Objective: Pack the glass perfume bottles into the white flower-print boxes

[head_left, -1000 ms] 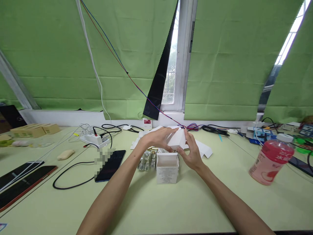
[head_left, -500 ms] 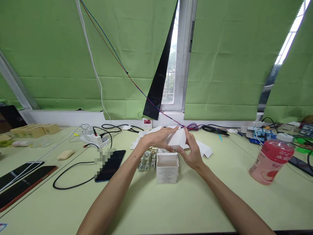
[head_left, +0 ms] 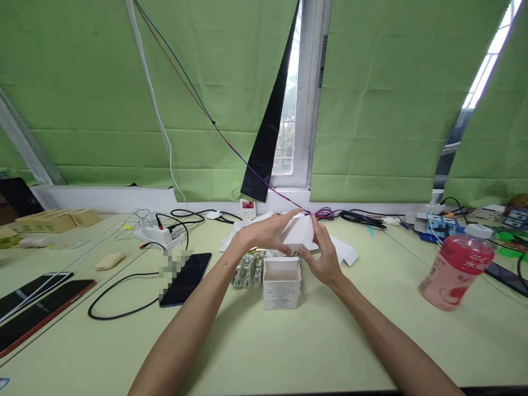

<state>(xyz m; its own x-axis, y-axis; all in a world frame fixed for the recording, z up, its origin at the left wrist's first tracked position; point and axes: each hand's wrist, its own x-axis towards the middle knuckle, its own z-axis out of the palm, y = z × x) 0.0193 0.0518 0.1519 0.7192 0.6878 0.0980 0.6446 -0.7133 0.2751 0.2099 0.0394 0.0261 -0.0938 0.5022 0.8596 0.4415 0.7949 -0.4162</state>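
Note:
Both my hands hold a small white cardboard box (head_left: 297,234) a little above the table's middle. My left hand (head_left: 266,234) wraps its fingers over the box's top and left side. My right hand (head_left: 324,253) grips its right end, with the thumb underneath. Just below them an open white carton (head_left: 282,284) with printed text on its front stands upright on the table. Shiny foil-wrapped packets (head_left: 247,269) lie to the carton's left, and flat white cardboard pieces (head_left: 344,250) lie behind my right hand.
A black phone (head_left: 185,271) and a looped black cable (head_left: 119,291) lie to the left, with two more phones (head_left: 37,305) at the far left. A power strip (head_left: 159,235) sits behind. A pink drink bottle (head_left: 456,267) stands at the right. Cables and electronics line the windowsill.

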